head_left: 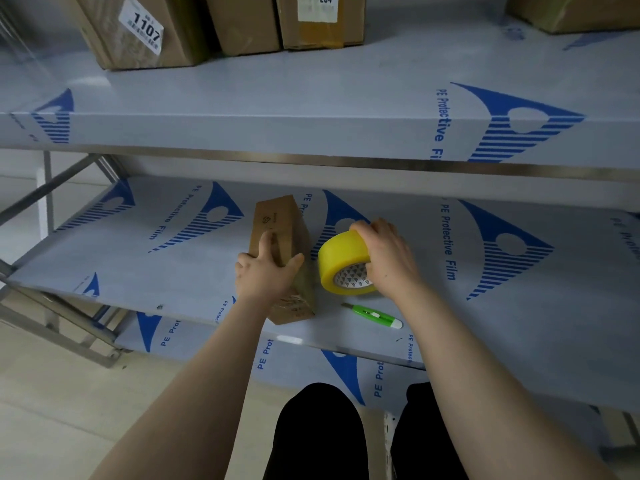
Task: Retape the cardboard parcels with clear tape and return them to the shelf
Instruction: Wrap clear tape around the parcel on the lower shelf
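Observation:
A small brown cardboard parcel (282, 230) lies on the middle shelf (485, 323), which is covered in white film with blue logos. My left hand (265, 271) grips the parcel's near part, fingers on its top and thumb on its right side. Just to the right, a yellow-tinted roll of clear tape (341, 259) stands tilted on the shelf. My right hand (386, 254) is closed over the roll's top and right side. Parcel and roll stand close together, a narrow gap between them.
A green and white utility knife (374, 315) lies on the shelf in front of the tape roll. Several cardboard parcels, one labelled 1107 (138, 32), stand on the upper shelf (277, 109). A lower shelf (311, 362) and steel frame legs (48, 202) sit below and left.

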